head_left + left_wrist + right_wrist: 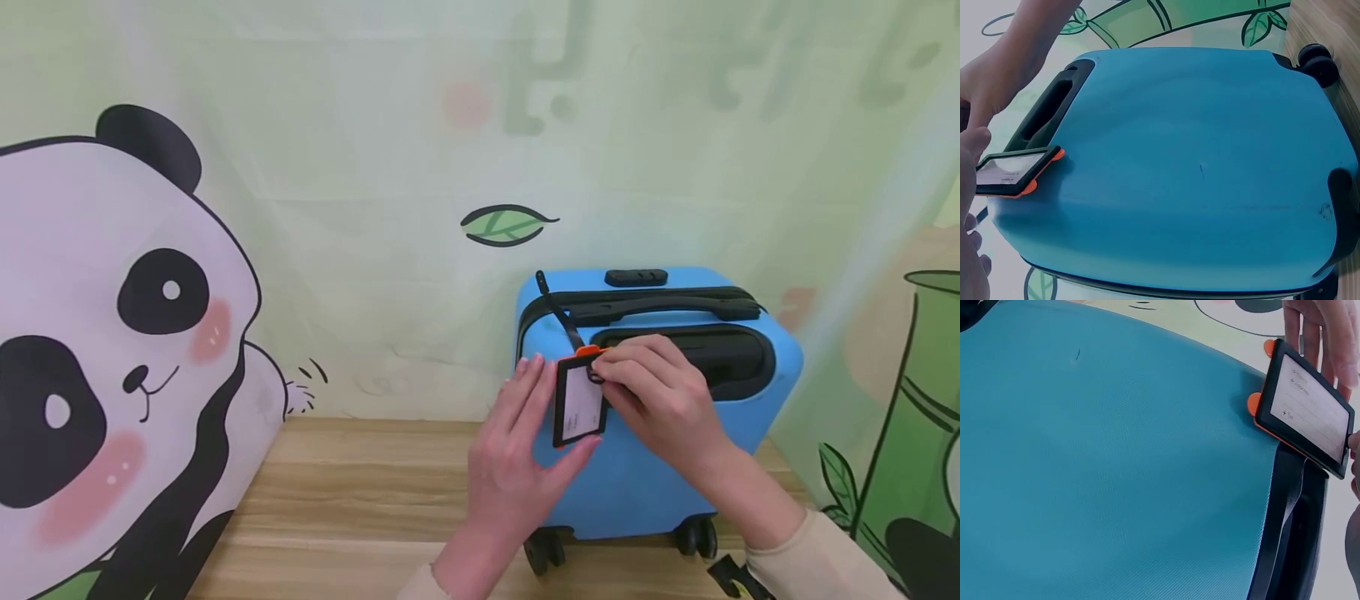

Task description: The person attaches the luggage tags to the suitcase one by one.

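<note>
A luggage tag (pixel 581 404) with a black frame, orange backing and white written card hangs in front of a blue suitcase (pixel 637 479). My left hand (pixel 510 458) holds the tag by its edges, fingers along the left side and thumb at the bottom. With thumb and fingers my right hand (pixel 667 396) pinches a small black piece at the tag's upper right; the fingers partly hide it. A black strap (pixel 562 317) rises from the tag's top toward the suitcase's upper left. Orange tabs (pixel 1254 403) stick out from the tag in the right wrist view.
The suitcase stands upright on black wheels (pixel 697 536), its black top handle (pixel 660 308) facing up. Under it lies a wood-patterned surface (pixel 360 492). Behind hangs a backdrop (pixel 360 275) printed with a panda and leaves. A black object (pixel 738 577) lies by the right sleeve.
</note>
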{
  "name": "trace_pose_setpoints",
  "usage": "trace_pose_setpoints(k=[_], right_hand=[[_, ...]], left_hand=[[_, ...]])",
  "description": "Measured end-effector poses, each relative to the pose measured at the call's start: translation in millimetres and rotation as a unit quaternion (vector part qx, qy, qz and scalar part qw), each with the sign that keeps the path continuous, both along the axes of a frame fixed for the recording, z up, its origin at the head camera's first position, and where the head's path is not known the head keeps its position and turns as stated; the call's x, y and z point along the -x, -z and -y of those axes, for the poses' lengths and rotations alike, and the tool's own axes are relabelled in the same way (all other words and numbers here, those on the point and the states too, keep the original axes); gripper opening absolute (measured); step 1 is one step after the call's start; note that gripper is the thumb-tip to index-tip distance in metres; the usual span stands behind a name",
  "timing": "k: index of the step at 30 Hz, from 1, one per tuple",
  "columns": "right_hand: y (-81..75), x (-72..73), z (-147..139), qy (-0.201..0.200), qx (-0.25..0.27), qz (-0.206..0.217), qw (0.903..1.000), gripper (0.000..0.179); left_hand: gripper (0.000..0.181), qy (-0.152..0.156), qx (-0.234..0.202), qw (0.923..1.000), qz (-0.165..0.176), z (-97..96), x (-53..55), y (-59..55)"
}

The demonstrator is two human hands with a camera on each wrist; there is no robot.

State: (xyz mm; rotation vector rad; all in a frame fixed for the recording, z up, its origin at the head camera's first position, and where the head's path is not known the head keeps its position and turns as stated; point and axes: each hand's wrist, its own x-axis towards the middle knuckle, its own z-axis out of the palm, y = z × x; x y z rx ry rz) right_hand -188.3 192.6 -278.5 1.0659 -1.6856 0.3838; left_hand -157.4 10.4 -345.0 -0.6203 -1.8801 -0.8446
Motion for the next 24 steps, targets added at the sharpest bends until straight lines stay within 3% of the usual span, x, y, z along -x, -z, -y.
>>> trace_pose_setpoints(k=[10,14,19,21,24], right_hand=[[-2.8,-4.9,2.4,-0.009,0.037,-0.020,0.9991,0.029],[-4.6,-4.9,0.3,-0.009,0.031,-0.021,0.9992,0.028],[0.0,-1.8,-3.9,-0.001,0.007,-0.020,0.9998,0.029],[1.9,-1.0,-4.7,0.003,0.002,-0.022,0.9998,0.029],[2.9,-0.6,-5.1,0.005,0.002,-0.024,0.9997,0.029]], left_hand=[[0.067,0.057,-0.019,0.9982,0.004,13.6,6.7,-15.7],[0.051,0.081,-0.042,0.9940,0.060,17.5,22.5,-30.8],[0.042,0.046,-0.036,0.9873,0.147,19.1,48.4,-50.1],[0.041,0.034,-0.036,0.9844,0.169,20.1,53.4,-53.4],[0.041,0.040,-0.036,0.9799,0.192,19.8,58.1,-57.0]])
